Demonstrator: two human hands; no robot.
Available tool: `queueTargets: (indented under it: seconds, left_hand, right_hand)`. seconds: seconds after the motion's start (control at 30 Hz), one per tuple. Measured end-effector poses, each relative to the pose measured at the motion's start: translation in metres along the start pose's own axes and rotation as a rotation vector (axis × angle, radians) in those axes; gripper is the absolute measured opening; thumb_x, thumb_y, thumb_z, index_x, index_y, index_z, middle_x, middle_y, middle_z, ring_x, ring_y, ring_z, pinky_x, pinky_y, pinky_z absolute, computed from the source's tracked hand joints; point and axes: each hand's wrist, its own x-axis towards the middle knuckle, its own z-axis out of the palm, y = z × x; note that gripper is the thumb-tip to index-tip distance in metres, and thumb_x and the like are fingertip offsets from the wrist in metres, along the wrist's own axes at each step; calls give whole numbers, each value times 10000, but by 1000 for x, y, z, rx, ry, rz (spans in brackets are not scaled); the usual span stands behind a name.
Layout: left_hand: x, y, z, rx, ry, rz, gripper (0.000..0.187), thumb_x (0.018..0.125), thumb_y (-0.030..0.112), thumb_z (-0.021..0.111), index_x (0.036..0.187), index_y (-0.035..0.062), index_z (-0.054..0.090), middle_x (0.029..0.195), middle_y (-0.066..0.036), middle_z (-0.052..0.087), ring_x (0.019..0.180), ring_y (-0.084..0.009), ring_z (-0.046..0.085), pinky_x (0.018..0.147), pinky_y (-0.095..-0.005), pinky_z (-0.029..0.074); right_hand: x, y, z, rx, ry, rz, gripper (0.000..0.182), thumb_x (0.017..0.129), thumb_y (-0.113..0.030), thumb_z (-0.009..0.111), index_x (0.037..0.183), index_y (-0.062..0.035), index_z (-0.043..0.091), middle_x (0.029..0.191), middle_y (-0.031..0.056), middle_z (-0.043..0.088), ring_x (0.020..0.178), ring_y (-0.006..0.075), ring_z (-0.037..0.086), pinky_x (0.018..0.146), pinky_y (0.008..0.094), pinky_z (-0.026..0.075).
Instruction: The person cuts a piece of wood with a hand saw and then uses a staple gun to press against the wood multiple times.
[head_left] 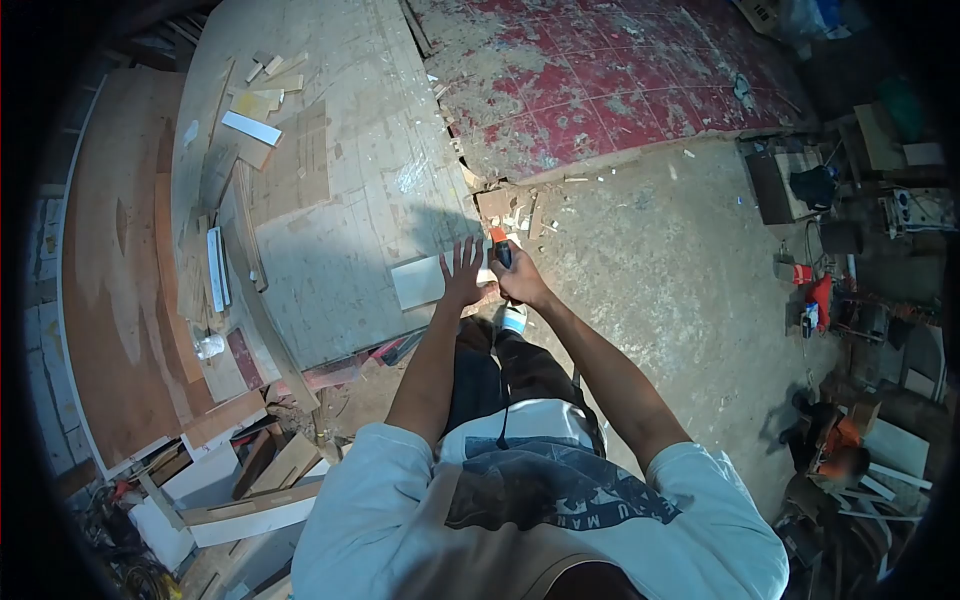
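Head view shows the left hand [463,275] laid on the white board [415,285], with its fingers spread and grasping nothing. This board lies at the edge of the plywood worktop [350,285]. Right hand [522,278] has its fingers wrapped around an orange-and-dark tool [502,252], close beside the left one; the exact kind of tool I cannot tell. In my judgement, the main danger is this closeness: if the tool slips, it could reach the left fingers. The board may also turn or tip, because only a flat palm seems to steady it. A dropped tool could hit the shoe [514,319] beneath.
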Motion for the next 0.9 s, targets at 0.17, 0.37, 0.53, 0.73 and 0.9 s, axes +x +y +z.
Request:
queueTargets:
  seconds: [0.17, 0.37, 0.53, 0.73, 0.9]
  left_hand:
    - [3, 8, 1, 38, -26, -69, 1208, 729, 638, 706, 1603, 216, -14, 1673, -66, -63, 1528, -330, -116, 1131, -676, -80]
    - [8, 8, -2, -29, -30, -136, 1163, 747, 608, 681, 1602, 235, -14, 1673, -75, -46, 1533, -325, -93, 1135, -669, -91]
    - [9, 11, 1, -107, 35, -138, 1184, 738, 590, 719, 1601, 226, -5, 1672, -84, -45, 1531, -322, -99, 1139, -659, -100]
    - [4, 15, -6, -89, -3, -126, 1225, 745, 611, 735, 1596, 226, -57, 1666, -89, -100, 1522, -339, -138, 1132, -676, -93]
    - [17, 7, -4, -71, -30, -102, 1235, 741, 593, 748, 1594, 224, -66, 1664, -85, -121, 1518, -342, -157, 1116, -698, -98]
  right_hand:
    - [1, 5, 4, -138, 68, -25, 305, 961, -124, 573, 1216, 6, 470, 726, 65, 575, 493, 128, 536, 434, 304, 435]
    - [-9, -6, 7, -224, 125, -121, 317, 934, -125, 571, 1205, 23, 501, 749, 83, 602, 548, 141, 566, 480, 314, 458]
    - [-60, -63, 5, -293, 59, -71, 364, 891, -105, 542, 1225, 37, 508, 754, 79, 582, 624, 161, 561, 582, 328, 477]
    - [-129, -87, 2, -272, 76, -99, 340, 882, -68, 576, 1202, 37, 527, 796, 118, 597, 740, 185, 582, 696, 352, 484]
    - [-60, -29, -6, -208, 88, -183, 348, 894, -47, 567, 1230, 37, 530, 755, 43, 543, 680, 117, 516, 613, 312, 460]
